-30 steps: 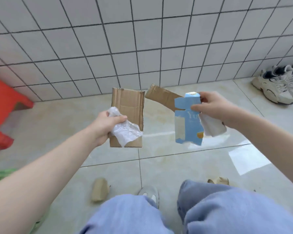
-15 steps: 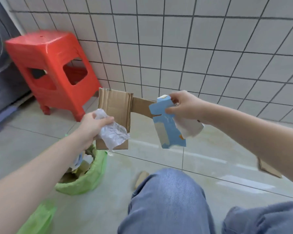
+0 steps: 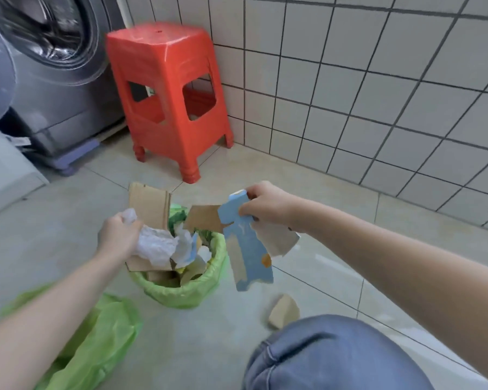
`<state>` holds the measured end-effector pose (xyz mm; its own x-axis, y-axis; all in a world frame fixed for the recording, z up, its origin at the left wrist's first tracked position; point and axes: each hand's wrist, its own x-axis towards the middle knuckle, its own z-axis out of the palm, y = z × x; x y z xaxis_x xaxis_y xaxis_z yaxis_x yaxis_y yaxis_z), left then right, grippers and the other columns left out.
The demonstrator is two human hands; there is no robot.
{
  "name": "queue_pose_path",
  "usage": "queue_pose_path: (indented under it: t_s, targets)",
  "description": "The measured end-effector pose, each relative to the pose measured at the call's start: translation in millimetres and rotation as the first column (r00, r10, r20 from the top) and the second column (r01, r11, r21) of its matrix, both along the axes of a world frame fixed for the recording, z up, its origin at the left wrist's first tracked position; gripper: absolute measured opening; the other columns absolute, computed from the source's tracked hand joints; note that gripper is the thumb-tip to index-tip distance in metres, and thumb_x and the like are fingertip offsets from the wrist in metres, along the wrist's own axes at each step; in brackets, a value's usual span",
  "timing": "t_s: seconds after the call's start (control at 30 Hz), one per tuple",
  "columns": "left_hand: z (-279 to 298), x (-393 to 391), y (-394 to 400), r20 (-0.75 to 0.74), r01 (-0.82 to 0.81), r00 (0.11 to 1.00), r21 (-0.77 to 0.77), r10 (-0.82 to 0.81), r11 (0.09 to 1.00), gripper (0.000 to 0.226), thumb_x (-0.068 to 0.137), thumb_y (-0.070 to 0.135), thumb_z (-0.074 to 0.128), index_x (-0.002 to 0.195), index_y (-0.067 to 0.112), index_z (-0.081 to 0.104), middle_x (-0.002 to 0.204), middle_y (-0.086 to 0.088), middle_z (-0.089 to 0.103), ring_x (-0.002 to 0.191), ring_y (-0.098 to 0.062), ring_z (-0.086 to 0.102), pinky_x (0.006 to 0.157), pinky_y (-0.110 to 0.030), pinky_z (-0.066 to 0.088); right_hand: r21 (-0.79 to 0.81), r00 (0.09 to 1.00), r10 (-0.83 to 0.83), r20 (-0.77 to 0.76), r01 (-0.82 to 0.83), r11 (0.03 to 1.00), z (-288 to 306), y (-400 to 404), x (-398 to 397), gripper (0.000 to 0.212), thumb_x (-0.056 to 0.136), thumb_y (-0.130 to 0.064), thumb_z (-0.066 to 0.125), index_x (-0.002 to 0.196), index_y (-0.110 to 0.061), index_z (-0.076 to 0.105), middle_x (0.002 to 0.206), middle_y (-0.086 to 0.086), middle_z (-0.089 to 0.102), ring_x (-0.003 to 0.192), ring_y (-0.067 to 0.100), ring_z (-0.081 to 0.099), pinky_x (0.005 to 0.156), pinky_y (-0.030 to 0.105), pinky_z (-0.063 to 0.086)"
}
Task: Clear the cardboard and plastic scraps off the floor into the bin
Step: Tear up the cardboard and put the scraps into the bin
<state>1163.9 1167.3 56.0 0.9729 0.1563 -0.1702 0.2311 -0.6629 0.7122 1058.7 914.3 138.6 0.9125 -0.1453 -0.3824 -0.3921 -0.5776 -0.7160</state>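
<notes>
My left hand [image 3: 119,235] grips a brown cardboard piece [image 3: 148,205] together with a crumpled clear plastic scrap [image 3: 157,243], right above the bin [image 3: 181,291], which has a green liner and holds several scraps. My right hand [image 3: 268,205] holds a blue carton piece [image 3: 247,249], a brown cardboard strip [image 3: 204,218] and a pale torn piece [image 3: 276,239], just to the right of the bin's rim. A small brown cardboard scrap [image 3: 283,311] lies on the floor near my knee.
A red plastic stool [image 3: 166,91] stands against the tiled wall behind the bin. A grey washing machine [image 3: 54,66] fills the left. A loose green plastic bag [image 3: 96,342] lies at the lower left. My knee in blue jeans [image 3: 330,356] is at the bottom right.
The view has swung left and down, bringing the bin under my hands. Both hands have carried their scraps over to the bin; the left now hovers over its opening.
</notes>
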Motion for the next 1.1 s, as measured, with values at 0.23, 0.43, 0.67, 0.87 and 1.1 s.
queue_pose_path:
  t_s: [0.23, 0.43, 0.67, 0.87, 1.1]
  targets:
    - [-18, 21, -1, 0.196, 0.094, 0.969, 0.278, -0.152, 0.956, 0.016, 0.093, 0.012, 0.047, 0.08, 0.005, 0.041, 0.079, -0.018, 0.047, 0.074, -0.031, 0.04, 0.065, -0.036, 0.032, -0.137, 0.997, 0.058, -0.051, -0.064, 0.989, -16, 9, 41, 0.031, 0.081, -0.01, 0.054, 0.062, -0.012, 0.029, 0.063, 0.003, 0.031, 0.053, 0.018, 0.028, 0.048, 0.022, 0.023]
    - [-57, 21, -19, 0.24, 0.214, 0.898, 0.494, -0.369, 0.843, 0.011, 0.089, 0.002, 0.05, 0.099, 0.006, 0.047, 0.096, -0.015, 0.054, 0.075, -0.031, 0.045, 0.058, -0.035, 0.031, -0.205, 0.991, 0.103, -0.083, -0.118, 0.972, -31, 15, 86, 0.034, 0.082, -0.013, 0.054, 0.06, -0.013, 0.028, 0.061, 0.002, 0.031, 0.052, 0.018, 0.028, 0.045, 0.022, 0.022]
    - [-107, 0, -22, 0.009, 0.379, 0.876, 0.607, -0.482, 0.699, 0.03, 0.086, 0.003, 0.05, 0.116, 0.004, 0.046, 0.11, -0.017, 0.056, 0.091, -0.038, 0.056, 0.059, -0.04, 0.038, -0.288, 0.98, 0.172, -0.101, -0.194, 0.938, -62, 46, 119, 0.035, 0.084, -0.015, 0.055, 0.06, -0.011, 0.03, 0.064, 0.004, 0.033, 0.051, 0.019, 0.03, 0.042, 0.024, 0.023]
    - [-125, 1, -22, -0.207, 0.461, 0.883, 0.546, -0.421, 0.7, 0.019, 0.092, 0.011, 0.043, 0.109, 0.006, 0.04, 0.107, -0.017, 0.061, 0.095, -0.04, 0.061, 0.068, -0.038, 0.039, -0.267, 0.996, 0.081, -0.04, -0.088, 0.96, -85, 59, 133, 0.035, 0.091, -0.018, 0.051, 0.063, -0.01, 0.032, 0.069, 0.005, 0.037, 0.053, 0.018, 0.034, 0.043, 0.025, 0.027]
    - [-147, 7, -16, -0.34, 0.415, 0.889, 0.317, -0.306, 0.853, 0.024, 0.09, 0.012, 0.043, 0.11, 0.002, 0.051, 0.111, -0.022, 0.063, 0.107, -0.039, 0.058, 0.082, -0.037, 0.048, -0.324, 0.971, 0.239, -0.007, -0.229, 0.918, -132, 89, 115, 0.012, 0.093, -0.014, 0.043, 0.083, -0.008, 0.043, 0.073, 0.007, 0.043, 0.071, 0.031, 0.047, 0.049, 0.031, 0.031]
